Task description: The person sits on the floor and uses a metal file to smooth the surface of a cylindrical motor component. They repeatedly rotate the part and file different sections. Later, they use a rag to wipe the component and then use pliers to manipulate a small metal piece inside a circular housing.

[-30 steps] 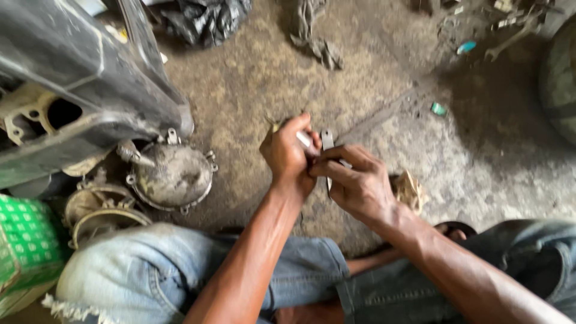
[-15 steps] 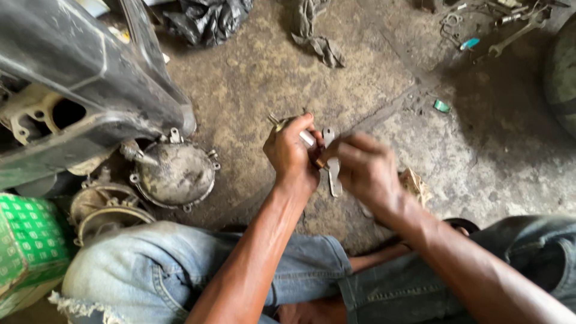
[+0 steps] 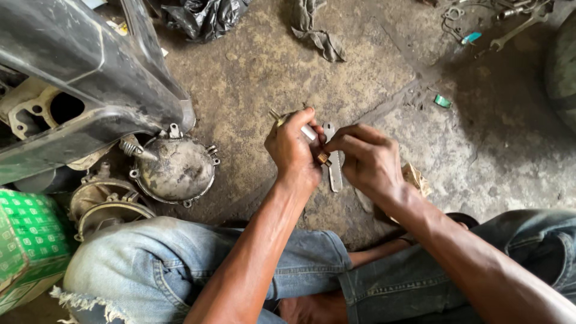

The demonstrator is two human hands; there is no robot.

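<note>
Since a moment ago we have drawn our right hand [image 3: 369, 159] in tighter, pinching the flat wrench [image 3: 333, 165] onto a small brass fitting [image 3: 324, 158] which our left hand [image 3: 294, 150] grips closed (a rod pokes out behind it), so the turning continues.

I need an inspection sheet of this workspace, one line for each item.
Surface: stained concrete floor.
Job's things: flat metal spanner and small brass fitting between the hands.
Clutter: round engine cover, grey rag, black plastic bag, green box, loose spanner.
Grippers: left hand closed around a small metal part; right hand at the spanner and fitting.
Cables: thin wires, top right.
Surroundings: black vehicle body panel, tyre.
</note>
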